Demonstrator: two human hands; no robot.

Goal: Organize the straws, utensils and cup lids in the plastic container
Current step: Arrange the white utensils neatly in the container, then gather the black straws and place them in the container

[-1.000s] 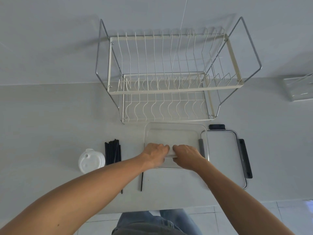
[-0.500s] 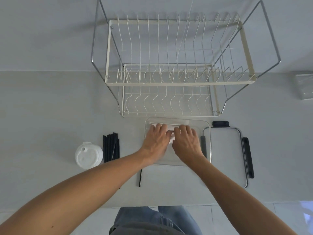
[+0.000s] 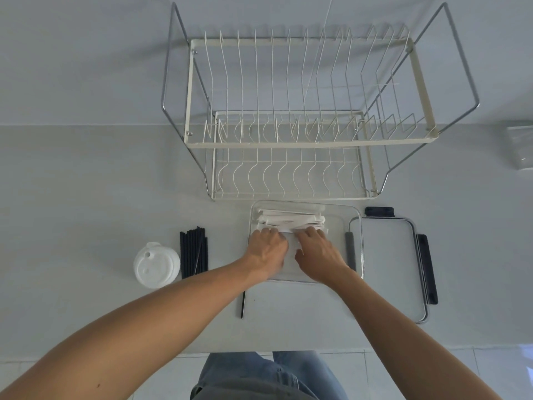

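Observation:
A clear plastic container (image 3: 359, 215) sits on the white counter in front of me. A bundle of white wrapped utensils (image 3: 291, 219) lies along its far wall. My left hand (image 3: 266, 249) and my right hand (image 3: 317, 252) are side by side inside the container, with curled fingertips pressed on the bundle's near edge. Several black straws (image 3: 193, 252) lie in a bundle to the left. One loose black straw (image 3: 243, 307) pokes out from under my left forearm. A stack of white cup lids (image 3: 155, 265) sits at the far left.
The container's lid (image 3: 389, 264), with black clips, lies flat to the right, touching the container. A two-tier wire dish rack (image 3: 288, 144) stands just behind the container against the wall. A clear box (image 3: 522, 145) sits at the far right. The counter's front edge is near my legs.
My hands carried the white utensils from the container's near edge to its far wall, then slid back, so the bundle now shows beyond my fingertips.

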